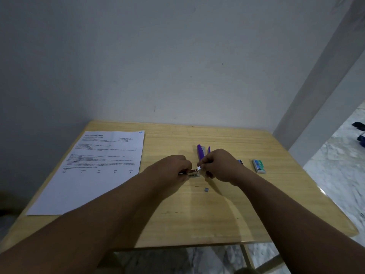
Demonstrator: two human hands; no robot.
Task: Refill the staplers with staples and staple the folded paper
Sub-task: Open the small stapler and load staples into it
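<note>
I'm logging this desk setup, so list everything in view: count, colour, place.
Table: 1, light wood, against the wall.
Paper: 1, white, printed, flat on the table's left.
Purple stapler: 1, purple, opened, beyond the hands.
Small stapler: 1, metallic, in the left hand.
Staple strip: 1, silver, pinched by the right hand.
Loose staples: 1 piece, grey, near the hands.
Staple box: 1, green-white, on the right.
Left hand: 1, grips the small stapler.
Right hand: 1.

A purple stapler (201, 153) lies opened out near the table's (217, 214) middle. A small metal stapler (194, 173) sits just in front of it, a staple strip (199, 168) at its end. Printed paper (94, 171) lies flat along the left edge. A green staple box (259, 166) rests toward the right edge.
</note>
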